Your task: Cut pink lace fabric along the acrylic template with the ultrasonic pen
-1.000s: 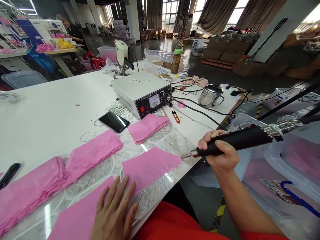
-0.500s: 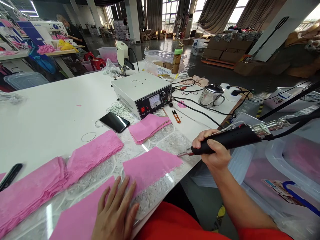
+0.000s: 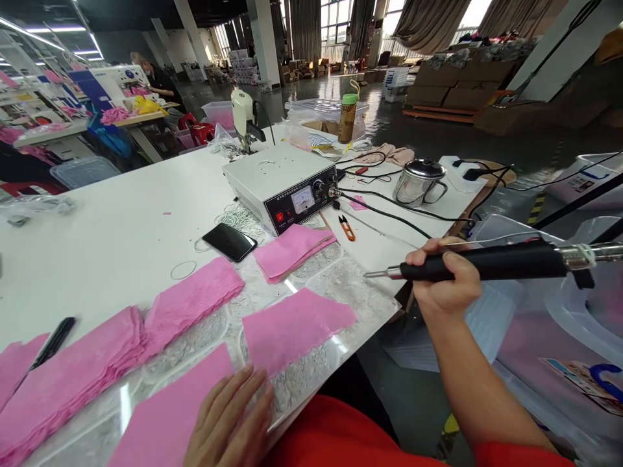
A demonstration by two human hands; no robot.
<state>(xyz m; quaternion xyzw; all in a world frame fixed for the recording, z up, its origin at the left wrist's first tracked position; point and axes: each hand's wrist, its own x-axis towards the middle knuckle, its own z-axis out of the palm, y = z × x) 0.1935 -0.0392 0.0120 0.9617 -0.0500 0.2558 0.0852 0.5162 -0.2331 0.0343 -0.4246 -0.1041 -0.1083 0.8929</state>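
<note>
My right hand (image 3: 445, 275) is wrapped round the black handle of a corded ultrasonic cutter (image 3: 511, 261). Its thin metal tip points left over the marbled mat, apart from the cloth. A cut pink fabric piece (image 3: 296, 327) lies flat in front of me, one corner toward the tip. My left hand (image 3: 233, 415) rests low with fingers stretched out, over the edge of another pink fabric piece (image 3: 170, 408) and close to the first one. Folded pink cloth (image 3: 292, 250) and stacks of pink fabric (image 3: 195, 292) lie beyond and to the left.
A control box (image 3: 287, 185) with a dial stands mid-table. Near it are a phone (image 3: 230, 242), orange thread snips (image 3: 346, 227), a steel mug (image 3: 419, 181) and a bottle (image 3: 347, 119). Black cables run across the right side. Plastic bins (image 3: 579, 324) stand right of the table edge.
My right hand has drawn the cutter right and away from the fabric corner, its tip now off the cloth. My left hand has slid slightly back, its fingers closer together.
</note>
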